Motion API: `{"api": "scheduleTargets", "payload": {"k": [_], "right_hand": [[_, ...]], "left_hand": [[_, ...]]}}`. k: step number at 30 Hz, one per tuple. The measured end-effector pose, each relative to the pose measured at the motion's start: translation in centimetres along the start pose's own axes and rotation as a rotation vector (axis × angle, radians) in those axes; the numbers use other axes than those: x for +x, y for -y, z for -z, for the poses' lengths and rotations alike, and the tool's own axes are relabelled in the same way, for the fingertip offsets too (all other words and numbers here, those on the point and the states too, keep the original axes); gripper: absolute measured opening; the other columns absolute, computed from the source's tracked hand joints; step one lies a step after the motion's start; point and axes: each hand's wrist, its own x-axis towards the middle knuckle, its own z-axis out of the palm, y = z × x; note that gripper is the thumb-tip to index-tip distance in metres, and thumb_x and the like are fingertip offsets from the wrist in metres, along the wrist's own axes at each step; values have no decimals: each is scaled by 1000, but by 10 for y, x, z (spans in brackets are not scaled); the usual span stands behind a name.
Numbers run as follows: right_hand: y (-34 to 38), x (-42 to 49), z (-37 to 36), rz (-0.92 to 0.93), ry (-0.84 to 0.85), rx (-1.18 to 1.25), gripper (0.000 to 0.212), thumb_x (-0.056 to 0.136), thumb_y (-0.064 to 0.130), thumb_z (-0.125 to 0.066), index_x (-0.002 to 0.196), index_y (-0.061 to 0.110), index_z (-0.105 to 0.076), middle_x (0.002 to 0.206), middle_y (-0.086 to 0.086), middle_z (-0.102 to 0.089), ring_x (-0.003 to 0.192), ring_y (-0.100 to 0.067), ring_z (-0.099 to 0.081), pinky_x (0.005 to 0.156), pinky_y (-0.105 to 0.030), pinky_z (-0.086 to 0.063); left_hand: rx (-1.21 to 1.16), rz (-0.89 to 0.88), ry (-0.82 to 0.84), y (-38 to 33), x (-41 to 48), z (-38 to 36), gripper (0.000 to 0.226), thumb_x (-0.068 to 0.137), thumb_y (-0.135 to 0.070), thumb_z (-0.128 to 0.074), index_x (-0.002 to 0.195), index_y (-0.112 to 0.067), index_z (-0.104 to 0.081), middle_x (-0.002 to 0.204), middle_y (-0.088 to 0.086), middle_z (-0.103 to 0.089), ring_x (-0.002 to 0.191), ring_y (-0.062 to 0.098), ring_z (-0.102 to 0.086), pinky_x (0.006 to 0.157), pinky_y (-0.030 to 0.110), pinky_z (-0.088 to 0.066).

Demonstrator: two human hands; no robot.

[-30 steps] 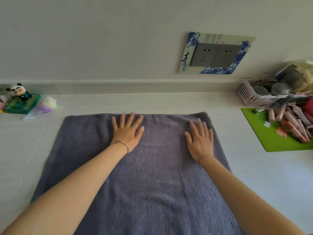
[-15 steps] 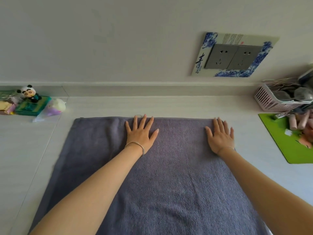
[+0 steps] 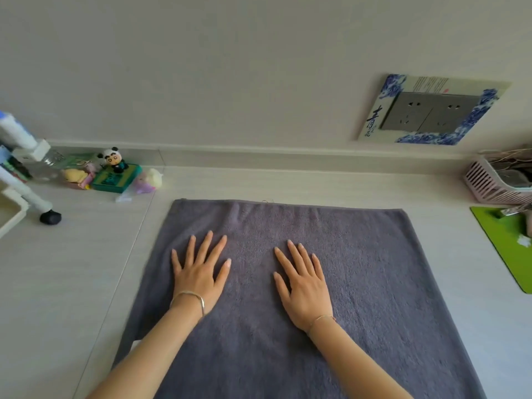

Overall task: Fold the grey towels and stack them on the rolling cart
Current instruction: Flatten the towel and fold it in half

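Across the middle of the surface [image 3: 72, 269], reaching from near the far edge to past the near one, the grey towel [image 3: 374, 283] lies spread flat, and no fold shows in it. It has stayed put; the hands have moved. Half a second ago they lay up at the towel's far hem, the right one by its far right corner. Now both have drawn back toward the near edge and closer together.

The left hand [image 3: 198, 277] and right hand [image 3: 305, 289] rest palm down on the cloth, fingers straight and spread, pressing and gripping nothing. This reads as a smoothing stroke, so the task looks to be at its start: the towel is being flattened, and folding and stacking are yet to come.

At the right edge of the surface lie a green mat [image 3: 506, 249] and a pink basket [image 3: 486, 182]. At the left edge stands a white leg on a black wheel [image 3: 50, 217], perhaps the cart.

As for writing, the blue-and-white socket surround [image 3: 472, 116] on the wall bears a large brushed character, 青 [image 3: 374, 116]. The smaller characters under it and along its top are too small to read. Near the far left corner, a panda figure [image 3: 112, 159] stands on a green box [image 3: 118, 177] whose print I cannot make out.
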Motion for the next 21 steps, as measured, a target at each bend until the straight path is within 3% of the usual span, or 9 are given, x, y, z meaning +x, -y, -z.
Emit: {"api": "scheduleTargets", "payload": {"k": [3,5,7,9,10,12,15,21], "right_hand": [[2,2,3,5,36,-21,55,95,53,-18,148,37,-19,157,8,-11,146,-16,-7,116,-32,6],[4,2,6,-11,73,-39,62,91,56,-6,149,37,-11,158,10,-2,146,-14,2,116,-30,13],[8,0,9,-39,84,-40,67,86,57,3,149,35,-8,158,9,1,146,-15,6,114,-30,17],[15,-8,10,-52,53,-11,66,89,53,-2,149,30,-19,158,5,-8,147,-18,-2,115,-29,16],[19,-18,10,-38,38,4,62,92,49,-9,147,27,-26,157,4,-15,146,-20,-9,116,-29,13],[18,-39,8,-15,24,15,54,96,45,-19,146,28,-30,155,4,-19,145,-19,-15,116,-29,8],[-7,-77,12,-60,29,-33,54,96,51,-20,148,35,-21,155,10,-14,145,-12,-8,117,-31,3],[-92,-141,51,-290,46,-85,67,86,66,1,147,39,-2,155,14,3,144,-10,9,118,-32,10]], "left_hand": [[-15,246,25,22,9,13,61,91,-61,-3,147,-38,9,158,-6,11,144,29,12,112,60,5],[-1,312,15,21,4,16,62,94,-56,-5,148,-30,8,159,0,7,144,32,10,112,60,6],[-3,161,-70,-2,-17,13,65,94,-55,-1,149,-25,-15,157,3,-17,144,33,-11,110,59,6],[-49,-14,-22,-34,-47,-1,63,96,-52,-2,141,-26,-38,145,2,-43,134,33,-38,105,59,-7],[-52,-64,-7,-47,-65,-8,60,97,-51,-4,139,-27,-40,143,1,-47,132,31,-42,104,59,-11],[-42,-120,10,-59,-85,-15,54,97,-50,-12,141,-30,-36,145,0,-44,134,29,-36,106,59,-9],[-7,-119,-50,-54,-88,-18,56,90,-52,-26,142,-32,-35,146,-1,-42,135,30,-36,106,59,-11],[8,-101,27,-58,-88,-14,55,94,-51,-19,138,-28,-43,141,3,-48,128,34,-47,104,64,-24]]}}
